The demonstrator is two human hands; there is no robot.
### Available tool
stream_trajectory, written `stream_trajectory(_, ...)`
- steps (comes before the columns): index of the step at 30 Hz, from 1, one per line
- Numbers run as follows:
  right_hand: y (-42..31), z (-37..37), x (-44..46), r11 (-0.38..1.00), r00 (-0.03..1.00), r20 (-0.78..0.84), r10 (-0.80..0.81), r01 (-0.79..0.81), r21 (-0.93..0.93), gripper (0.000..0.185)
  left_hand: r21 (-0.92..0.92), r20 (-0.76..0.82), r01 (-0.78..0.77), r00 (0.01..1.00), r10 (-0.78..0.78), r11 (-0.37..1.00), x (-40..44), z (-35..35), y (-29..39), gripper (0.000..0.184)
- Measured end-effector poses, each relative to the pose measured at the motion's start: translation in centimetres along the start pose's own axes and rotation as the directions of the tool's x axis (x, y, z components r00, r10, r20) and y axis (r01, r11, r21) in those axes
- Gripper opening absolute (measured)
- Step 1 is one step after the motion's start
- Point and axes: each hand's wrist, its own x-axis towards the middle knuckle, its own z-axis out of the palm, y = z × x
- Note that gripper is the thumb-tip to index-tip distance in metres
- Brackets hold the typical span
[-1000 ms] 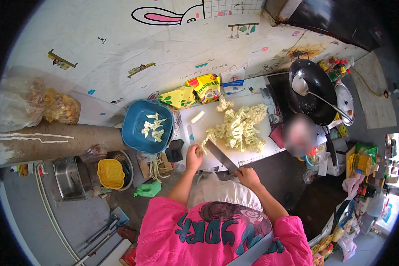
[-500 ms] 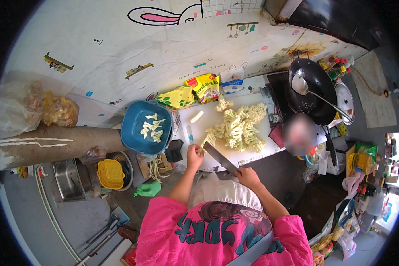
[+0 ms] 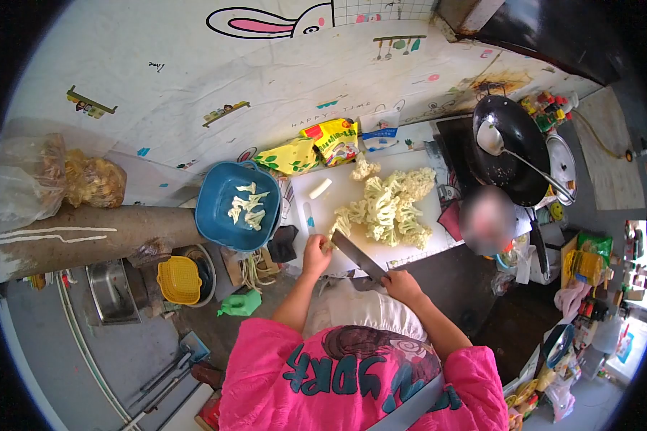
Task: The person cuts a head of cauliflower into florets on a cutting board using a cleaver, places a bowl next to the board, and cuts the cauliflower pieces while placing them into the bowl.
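Observation:
With my right hand (image 3: 402,285) I grip the handle of a cleaver (image 3: 358,254), its wide blade slanting up and left across the near edge of the white cutting board (image 3: 313,215). My left hand (image 3: 317,253) is closed on a small piece of cauliflower by the blade's tip; the fingers hide most of it. Beyond the blade lies a large heap of cauliflower (image 3: 388,208) with long pale stems. A small floret (image 3: 364,169) and a white stem piece (image 3: 320,188) rest farther back on the board. Several cut florets (image 3: 248,205) lie in the blue basin (image 3: 203,213) on the left.
Yellow food packets (image 3: 332,142) lean on the wall behind the board. To the right, a black wok (image 3: 507,172) holds a metal ladle (image 3: 490,138). A dark cloth (image 3: 283,243) lies left of the board. A yellow basket (image 3: 179,280) and steel sink (image 3: 113,294) are lower left.
The view has shifted very slightly. Both hands and the cleaver stay in nearly the same place, and the cauliflower heap looks unchanged.

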Motion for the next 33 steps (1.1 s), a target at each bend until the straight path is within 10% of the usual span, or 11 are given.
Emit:
stream_trajectory(11, 0.8, 2.5, 2.2, 0.989, 0.985, 0.098, 0.14, -0.143, 0.024, 0.032, 0.148, -0.096, -0.143, 0.983, 0.158, 0.979, -2.3, -0.1, 0.4, 0.033)
stream_trajectory(33, -0.2, 0.3, -0.5, 0.998, 1.0, -0.018, -0.024, 0.023, -0.055, 0.023, 0.044, -0.08, 0.008, 0.997, -0.004, 0.999, -0.6, -0.3, -0.1, 0.028)
